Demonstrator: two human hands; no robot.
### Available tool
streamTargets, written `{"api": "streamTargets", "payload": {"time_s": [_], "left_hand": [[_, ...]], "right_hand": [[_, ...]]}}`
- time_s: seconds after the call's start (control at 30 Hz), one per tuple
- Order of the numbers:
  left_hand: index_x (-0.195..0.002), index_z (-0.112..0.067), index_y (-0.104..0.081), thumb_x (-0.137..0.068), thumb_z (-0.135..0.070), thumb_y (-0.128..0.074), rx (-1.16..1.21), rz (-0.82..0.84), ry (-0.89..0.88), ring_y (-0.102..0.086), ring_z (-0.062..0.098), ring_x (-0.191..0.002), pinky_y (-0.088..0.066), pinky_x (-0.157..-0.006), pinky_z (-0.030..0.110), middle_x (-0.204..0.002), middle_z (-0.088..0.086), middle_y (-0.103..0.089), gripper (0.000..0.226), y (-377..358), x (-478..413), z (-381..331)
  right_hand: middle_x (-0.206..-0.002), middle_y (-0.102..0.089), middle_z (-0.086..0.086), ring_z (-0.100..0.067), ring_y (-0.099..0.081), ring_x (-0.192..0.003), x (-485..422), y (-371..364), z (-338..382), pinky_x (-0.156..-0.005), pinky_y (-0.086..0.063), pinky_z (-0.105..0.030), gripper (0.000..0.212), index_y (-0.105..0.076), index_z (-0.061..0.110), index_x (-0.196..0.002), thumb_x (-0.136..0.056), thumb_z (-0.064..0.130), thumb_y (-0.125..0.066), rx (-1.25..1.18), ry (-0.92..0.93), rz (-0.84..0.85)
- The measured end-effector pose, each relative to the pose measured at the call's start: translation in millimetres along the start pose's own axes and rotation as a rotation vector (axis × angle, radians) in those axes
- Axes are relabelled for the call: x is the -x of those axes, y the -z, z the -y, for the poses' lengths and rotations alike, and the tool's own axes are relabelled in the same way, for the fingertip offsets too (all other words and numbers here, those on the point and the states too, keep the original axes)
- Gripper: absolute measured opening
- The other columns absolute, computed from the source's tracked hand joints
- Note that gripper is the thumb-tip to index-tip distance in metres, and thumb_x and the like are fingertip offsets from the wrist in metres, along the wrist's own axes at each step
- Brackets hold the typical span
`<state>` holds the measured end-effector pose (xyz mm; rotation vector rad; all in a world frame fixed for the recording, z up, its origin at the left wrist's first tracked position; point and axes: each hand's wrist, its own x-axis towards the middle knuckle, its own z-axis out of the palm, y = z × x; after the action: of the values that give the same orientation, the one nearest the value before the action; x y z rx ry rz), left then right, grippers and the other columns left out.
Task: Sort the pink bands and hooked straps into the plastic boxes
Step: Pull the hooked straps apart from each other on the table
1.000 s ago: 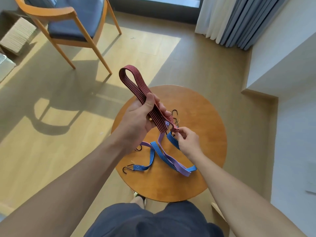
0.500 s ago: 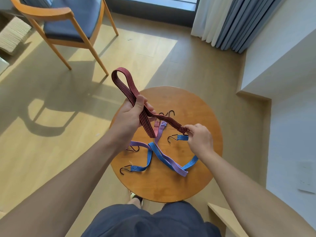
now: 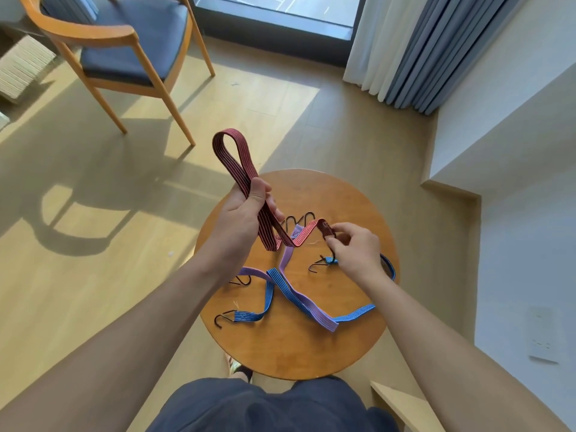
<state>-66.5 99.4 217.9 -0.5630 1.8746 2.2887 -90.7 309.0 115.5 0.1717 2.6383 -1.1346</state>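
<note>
A red striped hooked strap (image 3: 236, 160) is held above the round wooden table (image 3: 311, 347). My left hand (image 3: 241, 213) grips its folded middle, so a loop stands up and to the left. My right hand (image 3: 355, 247) pinches the strap's far end just above the tabletop. On the table lie a blue striped strap (image 3: 269, 294) with black hooks and a pink-purple band (image 3: 307, 307), crossing each other. Two more black hooks (image 3: 296, 220) show behind the red strap. No plastic boxes are in view.
A wooden armchair (image 3: 124, 45) with a blue seat stands at the back left on the wood floor. Curtains (image 3: 420, 48) hang at the back right, and a white wall ledge (image 3: 498, 145) runs along the right. My knees are under the table's near edge.
My right hand has drawn the red strap's end out to the right and slightly up, away from my left hand. The left hand still holds the loop in about the same spot.
</note>
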Motion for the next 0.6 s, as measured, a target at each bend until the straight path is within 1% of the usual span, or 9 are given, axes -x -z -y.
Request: {"api": "streamTargets", "payload": {"time_s": [0.07, 0.17, 0.3, 0.37, 0.43, 0.47, 0.5, 0.53, 0.6], "left_hand": [[-0.108, -0.010, -0.054, -0.094, -0.050, -0.049, 0.103, 0.031, 0.007, -0.065, 0.018, -0.072, -0.062, -0.090, 0.052, -0.074, -0.002, -0.058, 0.043, -6, 1, -13], [-0.114, -0.008, -0.054, -0.093, -0.050, -0.053, 0.135, 0.087, -0.045, -0.062, 0.018, -0.069, -0.063, -0.082, 0.048, -0.074, -0.002, -0.056, 0.047, -12, 3, -39], [-0.119, -0.009, -0.058, -0.085, -0.046, -0.071, 0.004, 0.165, -0.171, -0.063, 0.021, -0.068, -0.058, -0.080, 0.047, -0.071, -0.001, -0.057, 0.052, -15, 9, -73], [-0.119, -0.008, -0.060, -0.092, -0.042, -0.063, 0.000, 0.183, -0.204, -0.062, 0.020, -0.068, -0.057, -0.079, 0.047, -0.070, -0.003, -0.057, 0.043, -20, 12, -85], [-0.120, -0.006, -0.060, -0.100, -0.042, -0.052, 0.032, 0.185, -0.209, -0.062, 0.020, -0.071, -0.059, -0.078, 0.043, -0.075, -0.001, -0.057, 0.042, -23, 14, -96], [-0.122, -0.004, -0.060, -0.104, -0.042, -0.046, 0.044, 0.181, -0.205, -0.063, 0.022, -0.074, -0.060, -0.078, 0.043, -0.079, 0.002, -0.057, 0.044, -24, 15, -101], [-0.124, -0.003, -0.061, -0.107, -0.042, -0.042, 0.051, 0.175, -0.198, -0.065, 0.024, -0.077, -0.061, -0.078, 0.044, -0.084, 0.005, -0.060, 0.046, -23, 16, -106], [-0.124, -0.003, -0.062, -0.108, -0.042, -0.040, 0.056, 0.166, -0.191, -0.068, 0.026, -0.080, -0.062, -0.080, 0.045, -0.087, 0.008, -0.063, 0.048, -22, 17, -111], [-0.123, -0.003, -0.063, -0.110, -0.042, -0.037, 0.072, 0.162, -0.180, -0.073, 0.032, -0.087, -0.064, -0.082, 0.051, -0.091, 0.013, -0.071, 0.049, -19, 19, -119]], "right_hand": [[-0.084, -0.071, 0.005, -0.013, -0.064, -0.077, 5, -6, 11, -0.065, -0.047, -0.024, 0.016, -0.074, 0.024, -0.105, -0.090, 0.018, -0.071, -0.004, 0.013, 0.097], [-0.089, -0.072, 0.001, -0.016, -0.064, -0.078, 9, -13, 24, -0.066, -0.050, -0.026, 0.021, -0.072, 0.022, -0.104, -0.092, 0.008, -0.062, 0.053, -0.004, 0.177], [-0.108, -0.067, 0.004, -0.018, -0.060, -0.096, 10, -13, 48, -0.074, -0.047, -0.029, 0.043, -0.062, 0.028, -0.120, -0.082, 0.008, -0.061, 0.174, 0.076, 0.284], [-0.102, -0.061, 0.015, -0.011, -0.060, -0.094, 16, -13, 62, -0.069, -0.046, -0.021, 0.046, -0.057, 0.045, -0.109, -0.077, 0.014, -0.070, 0.142, 0.155, 0.349], [-0.084, -0.063, 0.020, -0.001, -0.061, -0.081, 22, -16, 74, -0.058, -0.042, -0.010, 0.033, -0.057, 0.047, -0.089, -0.076, 0.025, -0.078, -0.001, 0.200, 0.323], [-0.079, -0.066, 0.017, -0.002, -0.062, -0.076, 24, -17, 79, -0.056, -0.045, -0.014, 0.019, -0.062, 0.040, -0.086, -0.080, 0.029, -0.076, -0.053, 0.224, 0.245], [-0.077, -0.069, 0.011, -0.007, -0.064, -0.072, 27, -17, 83, -0.059, -0.050, -0.023, 0.004, -0.068, 0.029, -0.086, -0.085, 0.031, -0.072, -0.087, 0.260, 0.156], [-0.075, -0.071, 0.004, -0.012, -0.065, -0.070, 28, -17, 86, -0.062, -0.054, -0.033, 0.013, -0.071, 0.021, -0.086, -0.090, 0.032, -0.067, -0.062, 0.297, 0.078], [-0.078, -0.073, -0.005, -0.018, -0.069, -0.070, 31, -16, 88, -0.068, -0.055, -0.039, 0.023, -0.072, 0.015, -0.089, -0.096, 0.034, -0.060, 0.001, 0.313, 0.081]]}}
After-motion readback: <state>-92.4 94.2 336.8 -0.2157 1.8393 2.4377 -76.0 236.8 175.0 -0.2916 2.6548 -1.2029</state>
